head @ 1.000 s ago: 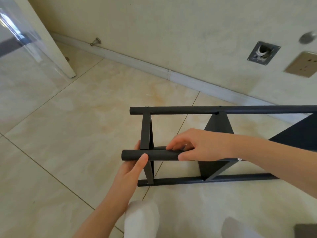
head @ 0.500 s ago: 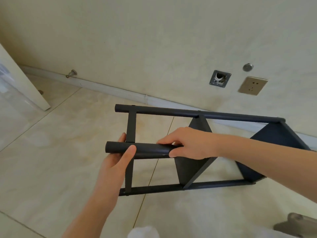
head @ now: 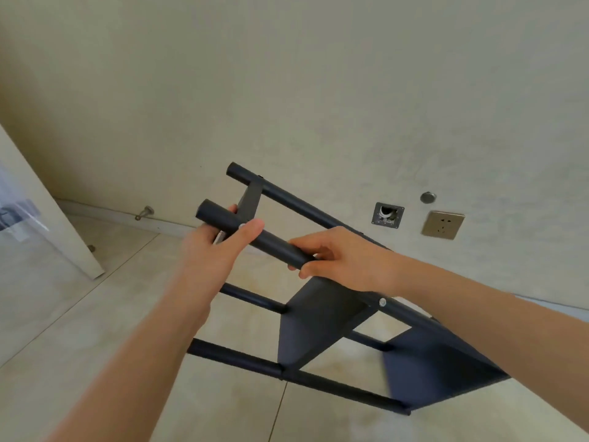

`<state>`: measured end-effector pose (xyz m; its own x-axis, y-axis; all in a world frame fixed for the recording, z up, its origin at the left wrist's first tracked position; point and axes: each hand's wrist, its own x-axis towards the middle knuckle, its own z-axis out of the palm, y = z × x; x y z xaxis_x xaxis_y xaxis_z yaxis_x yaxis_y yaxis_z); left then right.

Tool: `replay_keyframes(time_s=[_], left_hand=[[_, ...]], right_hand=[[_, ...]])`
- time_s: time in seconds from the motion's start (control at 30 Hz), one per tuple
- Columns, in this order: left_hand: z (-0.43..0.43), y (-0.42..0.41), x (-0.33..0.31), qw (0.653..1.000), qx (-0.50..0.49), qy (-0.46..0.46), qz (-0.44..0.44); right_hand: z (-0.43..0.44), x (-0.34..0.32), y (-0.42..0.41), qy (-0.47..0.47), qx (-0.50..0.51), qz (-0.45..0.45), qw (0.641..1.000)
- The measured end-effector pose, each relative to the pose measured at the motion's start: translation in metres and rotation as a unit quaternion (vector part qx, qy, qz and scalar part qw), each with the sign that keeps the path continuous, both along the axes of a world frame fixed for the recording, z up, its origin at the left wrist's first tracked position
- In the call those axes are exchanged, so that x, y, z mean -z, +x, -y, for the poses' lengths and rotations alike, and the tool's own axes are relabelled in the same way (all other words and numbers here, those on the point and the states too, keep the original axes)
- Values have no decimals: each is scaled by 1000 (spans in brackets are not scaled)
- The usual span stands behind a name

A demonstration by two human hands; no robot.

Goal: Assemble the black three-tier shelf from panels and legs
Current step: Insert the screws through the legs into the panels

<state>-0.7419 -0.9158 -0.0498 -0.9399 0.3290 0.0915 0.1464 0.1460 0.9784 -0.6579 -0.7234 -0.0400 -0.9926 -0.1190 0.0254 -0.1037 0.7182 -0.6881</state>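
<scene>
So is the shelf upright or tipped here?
Tipped: the shelf slants, its legs running diagonally; the left hand and right hand grip one leg.

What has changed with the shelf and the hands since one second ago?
The black shelf was tipped up: its left end rose, so it now slants down to the right. Nothing was let go. The left hand and right hand still grip the same near leg.

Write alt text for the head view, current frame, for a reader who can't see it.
A left hand and a right hand grip the near leg of a black shelf, held at a slant over a tiled floor. The left hand is near the leg's free end. Flat panels sit between the legs, with a pale wall and a socket behind.
</scene>
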Motion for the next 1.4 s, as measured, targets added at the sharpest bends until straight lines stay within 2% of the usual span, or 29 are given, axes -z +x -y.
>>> replay_keyframes(time_s=[0.17, 0.33, 0.47, 0.6, 0.7, 0.8, 0.9, 0.97, 1.07, 1.23, 1.4], left_hand=[[-41, 9, -57, 995, 21, -27, -97], [-70, 46, -85, 982, 38, -66, -175], [-85, 91, -95, 968, 47, -119, -216], [-100, 136, -96, 962, 41, -126, -240], [-110, 169, -87, 955, -23, -108, -276], [-114, 192, -78, 952, -45, -98, -288], [-112, 202, -74, 952, -55, -84, -289], [-107, 207, -71, 952, -63, -79, -289], [-96, 211, -66, 958, -68, -57, -271], [-82, 224, -63, 969, -31, -36, -244], [-73, 223, -50, 971, -58, -1, -230]], right_hand=[[-19, -28, 24, -94, 61, -48, 993], [-35, -35, 68, -171, 115, -53, 977], [-41, -38, 111, -167, 158, -43, 972], [-44, -32, 152, -159, 213, -37, 963], [-41, -21, 175, -181, 251, -50, 950], [-43, -12, 193, -228, 258, -62, 937], [-58, -7, 211, -307, 315, -103, 892], [-76, -2, 219, -284, 379, -135, 870], [-97, 2, 226, -201, 431, -126, 871], [-82, 8, 216, -172, 367, -36, 914], [-70, 10, 209, -187, 374, -55, 907]])
